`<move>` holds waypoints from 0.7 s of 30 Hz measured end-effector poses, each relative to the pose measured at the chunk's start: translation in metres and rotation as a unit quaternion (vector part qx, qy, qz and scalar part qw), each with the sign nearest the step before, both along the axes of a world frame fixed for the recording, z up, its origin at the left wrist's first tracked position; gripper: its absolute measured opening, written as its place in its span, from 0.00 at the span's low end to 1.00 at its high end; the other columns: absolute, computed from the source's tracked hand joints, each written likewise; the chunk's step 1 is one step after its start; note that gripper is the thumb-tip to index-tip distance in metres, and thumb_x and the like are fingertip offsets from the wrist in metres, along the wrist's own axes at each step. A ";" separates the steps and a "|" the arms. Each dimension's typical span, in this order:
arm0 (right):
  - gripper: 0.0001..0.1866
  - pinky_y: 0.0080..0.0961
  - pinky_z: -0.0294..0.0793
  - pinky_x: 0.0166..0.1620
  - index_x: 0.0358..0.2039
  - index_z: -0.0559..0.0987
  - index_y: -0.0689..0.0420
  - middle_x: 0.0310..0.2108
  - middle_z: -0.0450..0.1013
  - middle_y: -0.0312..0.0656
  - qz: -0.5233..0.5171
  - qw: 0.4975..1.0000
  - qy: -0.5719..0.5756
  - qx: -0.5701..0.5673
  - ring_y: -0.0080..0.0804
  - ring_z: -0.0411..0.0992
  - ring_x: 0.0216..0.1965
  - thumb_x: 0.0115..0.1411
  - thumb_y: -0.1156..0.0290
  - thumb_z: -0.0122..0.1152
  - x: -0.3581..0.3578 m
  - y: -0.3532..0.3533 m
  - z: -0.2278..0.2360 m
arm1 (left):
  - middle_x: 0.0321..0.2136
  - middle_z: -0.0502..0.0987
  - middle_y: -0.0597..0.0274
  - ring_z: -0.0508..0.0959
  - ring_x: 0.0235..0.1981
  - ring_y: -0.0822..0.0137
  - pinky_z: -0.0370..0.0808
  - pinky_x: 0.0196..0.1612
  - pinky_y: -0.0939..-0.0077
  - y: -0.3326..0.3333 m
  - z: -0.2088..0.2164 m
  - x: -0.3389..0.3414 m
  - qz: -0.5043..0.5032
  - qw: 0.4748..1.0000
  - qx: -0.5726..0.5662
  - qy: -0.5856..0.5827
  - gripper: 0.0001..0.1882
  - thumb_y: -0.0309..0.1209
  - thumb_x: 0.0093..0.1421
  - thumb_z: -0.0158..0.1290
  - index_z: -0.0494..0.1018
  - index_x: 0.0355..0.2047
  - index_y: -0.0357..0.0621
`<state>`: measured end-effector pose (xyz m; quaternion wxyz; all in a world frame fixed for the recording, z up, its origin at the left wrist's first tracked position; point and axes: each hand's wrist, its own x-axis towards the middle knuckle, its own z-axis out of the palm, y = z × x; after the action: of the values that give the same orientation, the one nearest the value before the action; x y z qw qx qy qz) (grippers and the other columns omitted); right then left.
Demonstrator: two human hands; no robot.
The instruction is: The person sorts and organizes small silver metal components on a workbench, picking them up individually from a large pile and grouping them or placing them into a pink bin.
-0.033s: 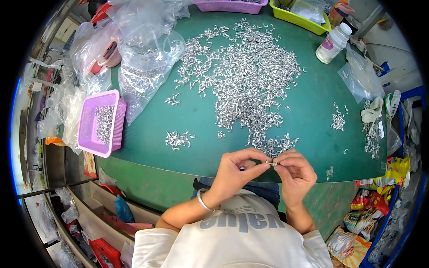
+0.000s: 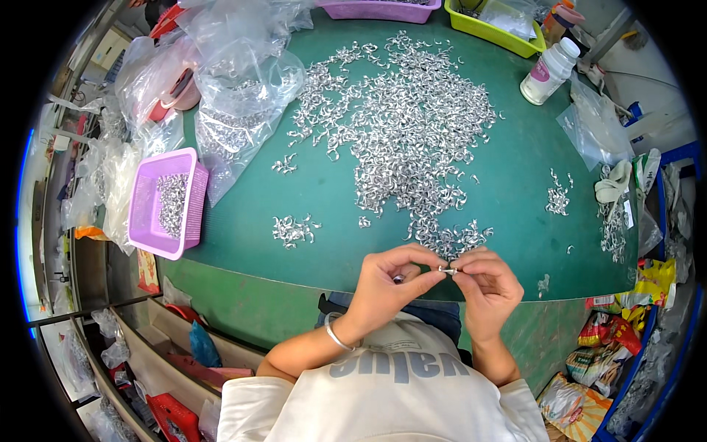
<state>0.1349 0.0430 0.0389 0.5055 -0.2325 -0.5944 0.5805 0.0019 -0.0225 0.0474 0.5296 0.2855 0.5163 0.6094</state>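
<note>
Above the table's near edge, my left hand [image 2: 389, 286] and my right hand [image 2: 490, 286] meet fingertip to fingertip. Between them is a small shiny silver metal piece [image 2: 447, 271], pinched from the left by thumb and forefinger and from the right by the other thumb and fingers. Another bit of metal [image 2: 399, 279] shows in the curl of my left hand, partly hidden. Just beyond my fingers, a big heap of small curved silver metal pieces [image 2: 420, 118] spreads over the green table [image 2: 515, 243].
Small piles of pieces lie left [image 2: 294, 230] and right [image 2: 557, 197]. A purple basket [image 2: 193, 210] of metal parts stands at the left, near clear plastic bags [image 2: 247, 147]. At the back right are a green-yellow tray [image 2: 501, 40] and a white bottle [image 2: 549, 71].
</note>
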 end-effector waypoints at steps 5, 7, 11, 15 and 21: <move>0.09 0.23 0.71 0.36 0.29 0.73 0.67 0.31 0.72 0.48 0.029 0.994 0.040 -0.101 0.31 0.71 0.33 0.46 0.92 0.55 0.001 -0.001 0.006 | 0.28 0.74 0.65 0.55 0.15 0.86 0.51 0.17 0.89 -0.003 0.006 0.000 0.021 0.989 0.065 0.134 0.07 0.17 0.46 0.57 0.76 0.28 0.37; 0.08 0.23 0.71 0.37 0.30 0.73 0.67 0.32 0.72 0.47 0.037 0.989 0.029 -0.137 0.29 0.71 0.33 0.49 0.90 0.54 0.002 -0.001 0.006 | 0.28 0.74 0.67 0.54 0.14 0.86 0.51 0.17 0.89 -0.004 0.005 0.000 0.023 0.986 0.076 0.146 0.07 0.19 0.46 0.58 0.75 0.28 0.38; 0.07 0.19 0.70 0.36 0.33 0.74 0.67 0.33 0.73 0.44 0.018 0.986 -0.072 -0.146 0.24 0.70 0.33 0.52 0.87 0.53 0.002 0.010 -0.006 | 0.27 0.74 0.68 0.55 0.14 0.86 0.51 0.16 0.89 -0.005 -0.002 -0.005 0.063 0.979 0.019 0.191 0.06 0.18 0.47 0.56 0.75 0.27 0.39; 0.10 0.18 0.68 0.34 0.34 0.76 0.64 0.32 0.73 0.42 -0.023 0.962 -0.265 -0.059 0.23 0.68 0.30 0.50 0.84 0.55 0.024 0.034 -0.034 | 0.24 0.72 0.70 0.55 0.14 0.87 0.50 0.16 0.91 -0.017 -0.033 -0.039 0.164 0.910 -0.035 0.380 0.05 0.17 0.48 0.55 0.74 0.26 0.39; 0.13 0.31 0.62 0.39 0.34 0.76 0.59 0.33 0.68 0.41 -0.085 0.875 -0.431 0.203 0.39 0.62 0.35 0.44 0.79 0.60 0.017 0.042 -0.042 | 0.18 0.65 0.66 0.62 0.14 0.75 0.60 0.18 0.80 -0.042 -0.066 -0.090 0.251 0.801 -0.152 0.521 0.09 0.19 0.48 0.55 0.73 0.32 0.39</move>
<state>0.1515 0.0847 -0.0033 0.2828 -0.4017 -0.8359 0.2446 -0.0885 -0.0641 -0.0184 0.0457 0.3369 0.8539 0.3940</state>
